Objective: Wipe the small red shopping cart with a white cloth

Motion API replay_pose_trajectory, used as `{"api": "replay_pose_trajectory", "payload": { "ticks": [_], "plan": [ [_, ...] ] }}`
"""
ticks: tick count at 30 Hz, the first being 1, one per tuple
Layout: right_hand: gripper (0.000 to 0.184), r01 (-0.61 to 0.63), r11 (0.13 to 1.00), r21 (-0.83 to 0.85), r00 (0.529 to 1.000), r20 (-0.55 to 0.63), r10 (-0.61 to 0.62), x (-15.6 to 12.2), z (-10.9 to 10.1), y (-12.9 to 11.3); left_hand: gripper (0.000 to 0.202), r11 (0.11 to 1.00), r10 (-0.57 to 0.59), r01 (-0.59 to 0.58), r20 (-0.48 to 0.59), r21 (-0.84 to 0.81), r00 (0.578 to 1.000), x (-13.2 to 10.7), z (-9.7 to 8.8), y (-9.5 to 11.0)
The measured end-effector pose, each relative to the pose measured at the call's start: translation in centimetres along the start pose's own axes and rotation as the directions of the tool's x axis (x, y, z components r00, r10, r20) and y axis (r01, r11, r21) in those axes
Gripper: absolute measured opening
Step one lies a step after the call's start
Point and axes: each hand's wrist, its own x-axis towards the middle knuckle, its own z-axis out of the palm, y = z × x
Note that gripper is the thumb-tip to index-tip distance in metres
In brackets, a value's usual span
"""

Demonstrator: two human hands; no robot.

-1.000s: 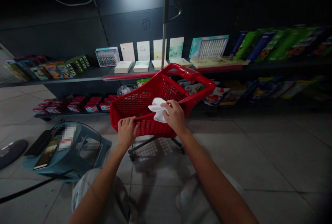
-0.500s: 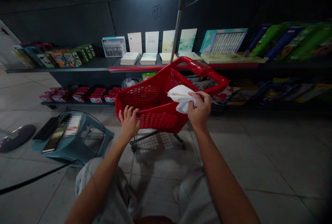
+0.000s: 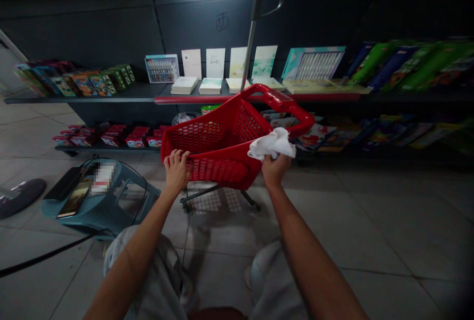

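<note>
In the middle of the frame stands the red shopping cart [image 3: 237,168]; our left hand [image 3: 177,173] lays its fingers over the near rim [image 3: 222,153], but whether this grip clasps it we cannot tell. Right of centre, our right hand [image 3: 276,167] pinches the bunched white cloth [image 3: 272,144]. We judge the cloth light and limp, best taken by a gathered fold, and the cart stiff but easily rolling, best held by its rim.

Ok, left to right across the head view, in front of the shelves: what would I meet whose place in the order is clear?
Round base → stool → left hand → cloth.
</note>
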Motion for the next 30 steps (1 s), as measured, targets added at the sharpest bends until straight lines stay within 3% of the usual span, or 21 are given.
{"api": "replay_pose_trajectory", "payload": {
  "ticks": [12, 18, 25, 30],
  "plan": [
    [0.042, 0.01, 0.991, -0.137, 0.975, 0.223, 0.021, -3.0, 0.5, 1.7, 0.056, 0.999, -0.037, 0.036, -0.042, -0.023, 0.998, 0.8, 0.9, -1.3],
    [0.043, 0.056, 0.986, -0.159, 0.955, 0.295, -0.006, -4.2, 0.4, 1.0, 0.066, 0.994, -0.103, 0.1, -0.079, -0.046, 0.992, 1.3, 1.6, -2.1],
    [0.036, 0.155, 0.974, -0.163, 0.901, 0.427, -0.072, -4.1, -0.4, -0.1, 0.068, 0.989, -0.134, 0.127, -0.096, -0.074, 0.986, 2.4, 1.7, -3.5],
    [0.036, 0.112, 0.978, -0.176, 0.902, 0.431, -0.026, -5.1, -0.1, -0.3, 0.066, 0.981, -0.171, 0.159, -0.107, -0.113, 0.979, 2.9, 1.7, -3.6]
  ]
}}
